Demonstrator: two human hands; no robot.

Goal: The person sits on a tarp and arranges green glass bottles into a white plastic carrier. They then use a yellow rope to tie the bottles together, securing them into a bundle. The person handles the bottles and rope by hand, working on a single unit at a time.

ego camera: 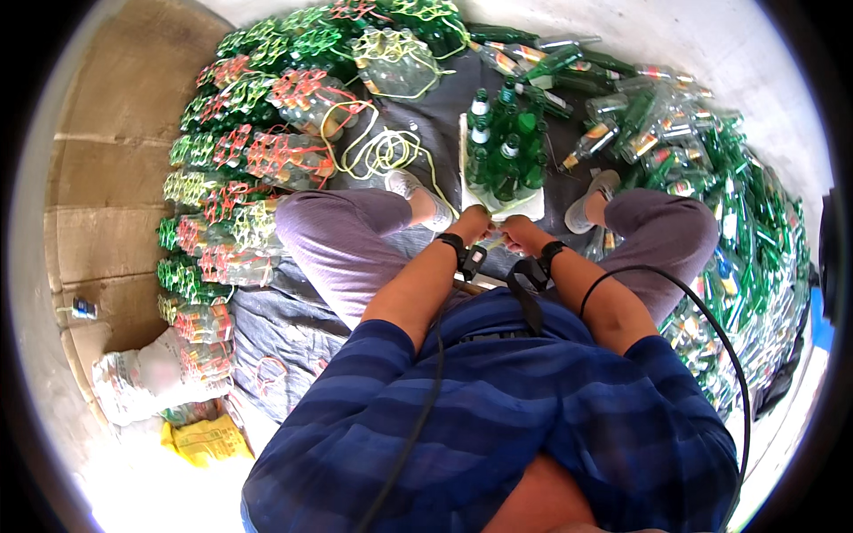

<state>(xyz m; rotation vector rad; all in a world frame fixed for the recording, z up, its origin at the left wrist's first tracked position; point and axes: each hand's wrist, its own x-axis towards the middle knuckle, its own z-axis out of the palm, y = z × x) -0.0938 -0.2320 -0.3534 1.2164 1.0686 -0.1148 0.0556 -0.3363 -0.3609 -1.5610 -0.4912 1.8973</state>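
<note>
My left hand point(474, 224) and my right hand point(524, 233) are close together in front of my lap. Both are closed on a pale yellow plastic strap point(494, 242); the fingers partly hide it. Just beyond them, a cluster of green glass bottles point(506, 150) stands upright on a white board point(498, 208). Part of the strap runs along the near foot of the cluster, by the board's front edge. A loose coil of the same yellow strap point(393, 152) lies on the ground left of the board, with one length trailing towards my left shoe.
Bundles of bottles tied with red, yellow and green straps point(293, 156) are lined up at the left. A large heap of loose glass bottles point(726, 220) fills the right side. Dark sheeting point(300, 320) covers the ground; cardboard point(113, 173) lines the left wall. My legs flank the board.
</note>
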